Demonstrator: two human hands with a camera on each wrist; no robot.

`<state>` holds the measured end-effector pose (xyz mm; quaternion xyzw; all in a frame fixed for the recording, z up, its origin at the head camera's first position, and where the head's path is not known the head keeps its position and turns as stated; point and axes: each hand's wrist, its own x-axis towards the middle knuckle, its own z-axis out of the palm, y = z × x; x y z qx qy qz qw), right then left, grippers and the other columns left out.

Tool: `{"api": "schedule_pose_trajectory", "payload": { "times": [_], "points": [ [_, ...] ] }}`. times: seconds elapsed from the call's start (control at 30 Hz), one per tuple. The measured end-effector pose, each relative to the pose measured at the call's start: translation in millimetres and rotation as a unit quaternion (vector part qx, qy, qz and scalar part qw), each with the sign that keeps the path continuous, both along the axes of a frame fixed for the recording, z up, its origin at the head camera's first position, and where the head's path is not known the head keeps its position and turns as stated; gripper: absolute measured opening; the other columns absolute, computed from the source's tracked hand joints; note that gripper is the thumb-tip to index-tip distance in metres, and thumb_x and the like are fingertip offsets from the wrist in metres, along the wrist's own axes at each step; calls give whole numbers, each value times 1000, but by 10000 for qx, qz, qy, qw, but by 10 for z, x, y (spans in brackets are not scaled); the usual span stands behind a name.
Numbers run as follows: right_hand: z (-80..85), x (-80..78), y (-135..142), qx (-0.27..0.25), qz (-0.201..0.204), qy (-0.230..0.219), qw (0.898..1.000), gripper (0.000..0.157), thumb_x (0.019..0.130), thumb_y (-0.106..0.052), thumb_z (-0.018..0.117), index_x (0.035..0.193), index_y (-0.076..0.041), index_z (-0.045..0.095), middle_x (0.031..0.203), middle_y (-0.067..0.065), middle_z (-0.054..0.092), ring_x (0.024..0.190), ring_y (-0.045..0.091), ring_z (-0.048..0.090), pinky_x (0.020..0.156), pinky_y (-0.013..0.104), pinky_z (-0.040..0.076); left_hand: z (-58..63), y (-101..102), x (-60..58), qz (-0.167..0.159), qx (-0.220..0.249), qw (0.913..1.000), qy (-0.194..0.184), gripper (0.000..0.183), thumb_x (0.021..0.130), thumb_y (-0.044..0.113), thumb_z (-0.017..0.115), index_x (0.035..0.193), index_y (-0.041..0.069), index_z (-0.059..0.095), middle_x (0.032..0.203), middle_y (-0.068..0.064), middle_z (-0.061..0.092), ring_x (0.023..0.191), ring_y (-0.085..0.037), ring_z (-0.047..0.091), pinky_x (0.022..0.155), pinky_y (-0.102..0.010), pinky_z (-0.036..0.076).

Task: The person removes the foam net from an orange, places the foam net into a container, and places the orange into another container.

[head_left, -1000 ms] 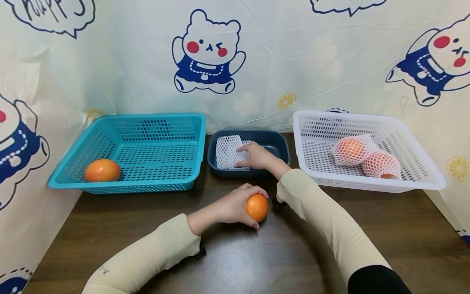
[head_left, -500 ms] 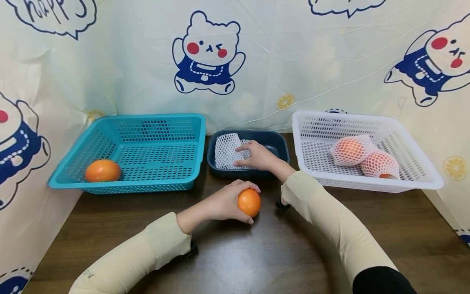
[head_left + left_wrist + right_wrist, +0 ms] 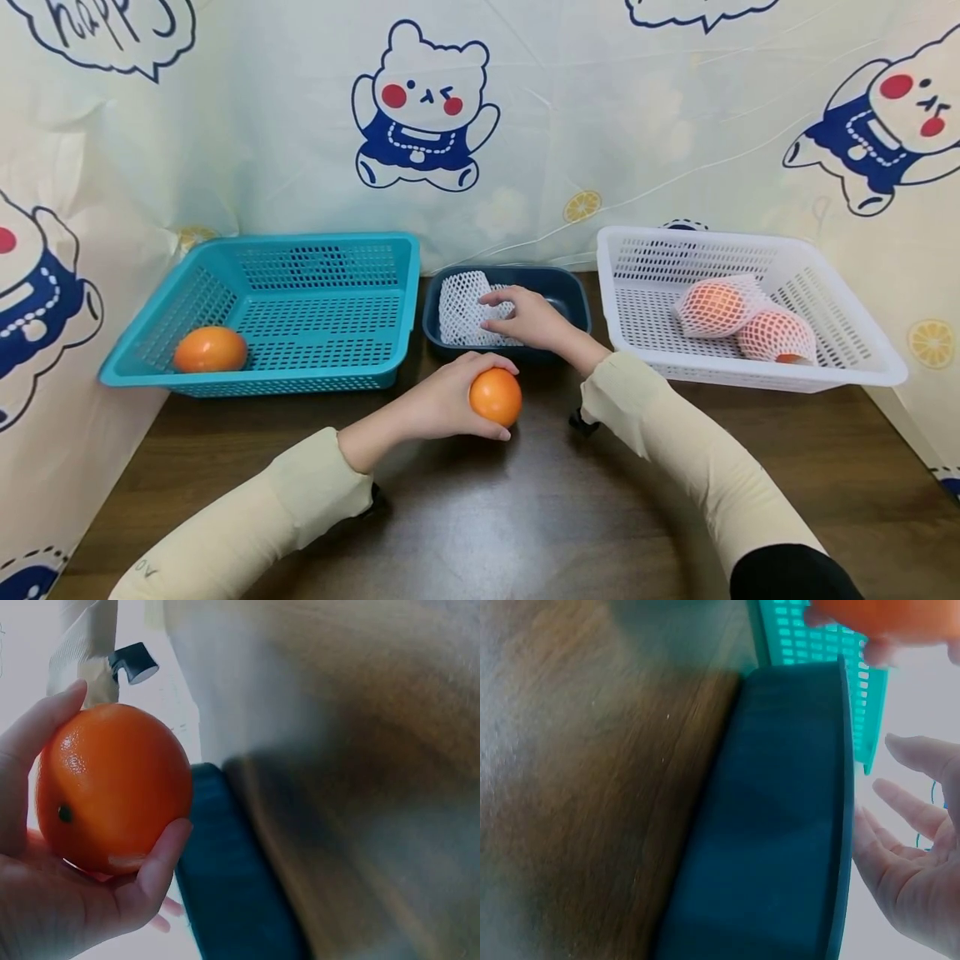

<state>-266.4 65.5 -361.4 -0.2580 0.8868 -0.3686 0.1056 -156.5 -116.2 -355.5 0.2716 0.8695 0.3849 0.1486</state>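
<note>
My left hand point(image 3: 442, 400) grips an orange point(image 3: 496, 397), thumb and fingers curled round it, above the table in front of a small dark blue box point(image 3: 562, 292). The left wrist view shows the orange's green stem spot. Over that box reaches my right hand point(image 3: 528, 318), its thumb and fingers apart beside white foam net sleeves point(image 3: 463, 308) lying inside. In the right wrist view the right hand point(image 3: 922, 847) has loosely bent fingers with nothing between them, and the box wall hides the sleeves.
On the left stands a teal basket point(image 3: 315, 321) with one orange fruit point(image 3: 211, 349) in its front left corner. A white basket point(image 3: 637, 321) on the right holds two fruits point(image 3: 716, 306) in foam nets. A printed cloth point(image 3: 525, 208) rises behind everything.
My left hand has carried the orange to the left and slightly toward the box. Above the box, my right hand has stayed nearly in place, its fingertips shifting a little at the sleeves.
</note>
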Motion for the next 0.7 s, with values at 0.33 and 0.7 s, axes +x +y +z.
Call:
{"api": "schedule_pose_trajectory", "payload": {
  "times": [0.33,0.7],
  "points": [
    [50,98,-74,-504,179,-107,9985,35,100,-14,67,133,-2,66,119,15,69,97,32,67,82,34,59,210,-139,15,312,281,9987,297,68,77,22,89,136,12,57,130,-8,57,110,-28,56,85,-42,55],
    [125,215,-235,-1188,455,-441,9909,29,101,-9,64,128,1,68,112,15,71,92,30,70,83,39,59,360,-408,64,870,418,9944,437,71,77,23,91,138,11,56,136,-12,54,117,-33,53,83,-46,56]
  ]
}}
